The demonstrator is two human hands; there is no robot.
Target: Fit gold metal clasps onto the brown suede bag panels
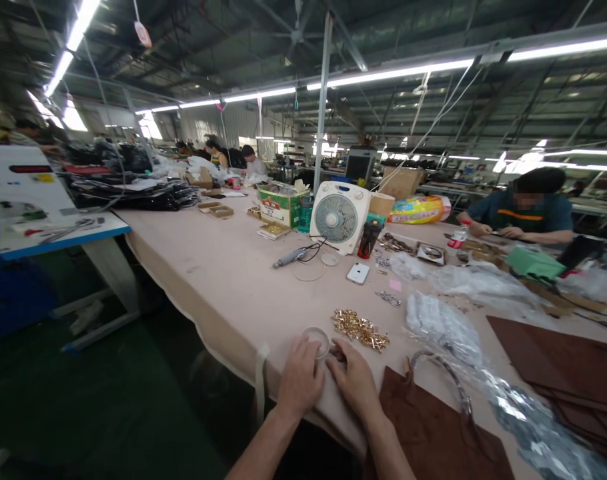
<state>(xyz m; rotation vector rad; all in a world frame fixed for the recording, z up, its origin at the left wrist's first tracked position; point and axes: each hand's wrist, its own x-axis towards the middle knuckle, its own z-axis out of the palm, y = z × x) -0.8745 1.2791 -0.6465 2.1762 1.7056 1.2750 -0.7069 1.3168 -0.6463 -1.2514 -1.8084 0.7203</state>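
Observation:
At the near edge of the table my left hand (301, 375) is closed on a pale, ring-shaped roll that looks like tape (319, 332), its fingers over the ring's near left side. Close by on the right, my right hand (354, 377) has its fingers curled and drawn together beside the ring. What its fingertips hold, if anything, is too small to make out. Just beyond the hands lies a loose pile of gold-coloured metal fittings (359, 329). Right of my right wrist is a brown leather piece (436, 427) with a curved handle (456, 380) on it.
A white fan (337, 217), a corded hand tool (289, 258) and a phone (357, 273) are farther back. Plastic-wrapped parts (441, 327) and stacked brown sheets (558, 373) lie to the right. A co-worker (526, 207) sits across the table. A sewing machine (26, 183) stands left.

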